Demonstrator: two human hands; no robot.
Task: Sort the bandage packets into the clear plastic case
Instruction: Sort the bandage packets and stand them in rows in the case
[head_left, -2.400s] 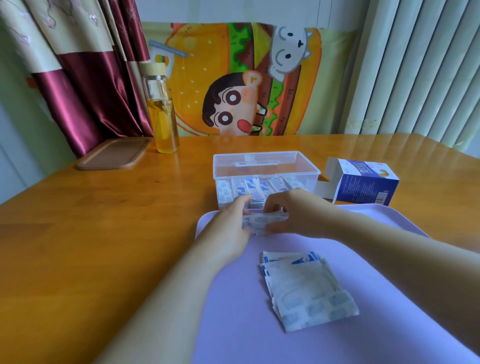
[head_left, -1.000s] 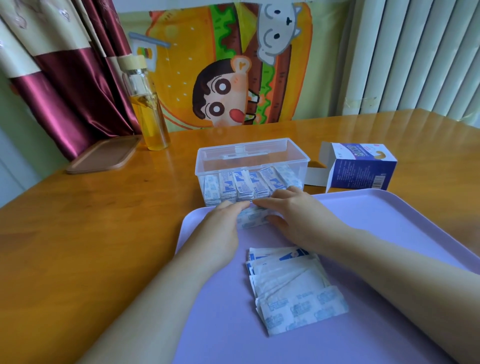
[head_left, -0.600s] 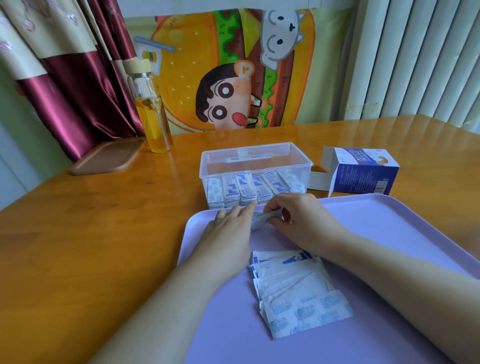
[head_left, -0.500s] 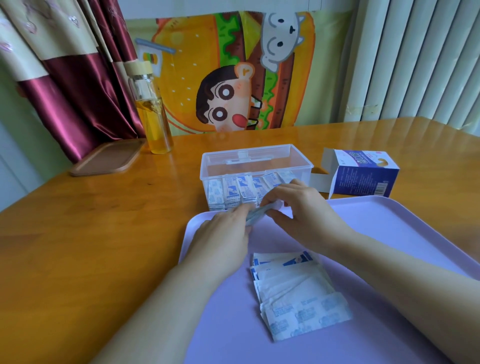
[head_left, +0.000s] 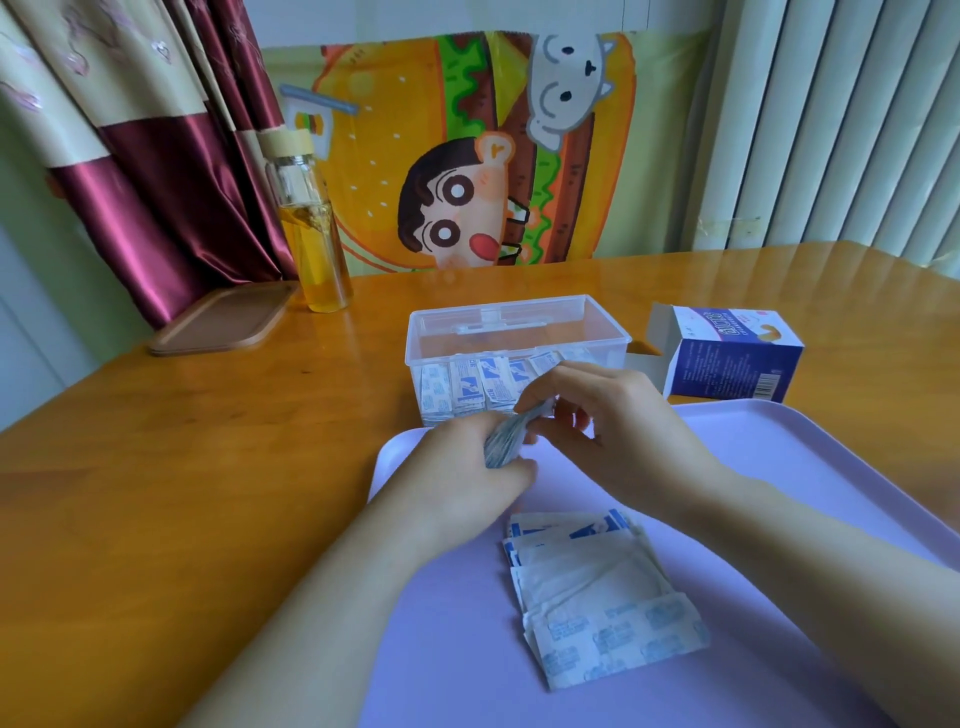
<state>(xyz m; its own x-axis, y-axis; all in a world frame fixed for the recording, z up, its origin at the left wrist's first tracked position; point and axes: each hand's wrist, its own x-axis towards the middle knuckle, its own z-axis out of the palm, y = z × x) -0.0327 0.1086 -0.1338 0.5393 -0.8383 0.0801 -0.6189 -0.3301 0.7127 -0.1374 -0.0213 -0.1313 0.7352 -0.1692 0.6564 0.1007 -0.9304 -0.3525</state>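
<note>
A clear plastic case (head_left: 519, 325) stands on the table just beyond a lilac tray (head_left: 779, 467), with several bandage packets standing upright along its near wall. My left hand (head_left: 467, 467) grips a small stack of bandage packets (head_left: 506, 441) above the tray's far edge. My right hand (head_left: 618, 431) pinches the top end of that same stack with thumb and fingers. A loose fanned pile of white and blue bandage packets (head_left: 597, 592) lies on the tray nearer to me.
An open blue and white bandage box (head_left: 732, 361) lies right of the case. A glass bottle of yellow liquid (head_left: 311, 234) and a brown wooden lid (head_left: 223, 319) sit at the back left of the orange wooden table (head_left: 156, 467).
Both hands have lifted the small stack off the tray and turned it more upright; my right hand now pinches its top end. The pile on the tray has not moved.
</note>
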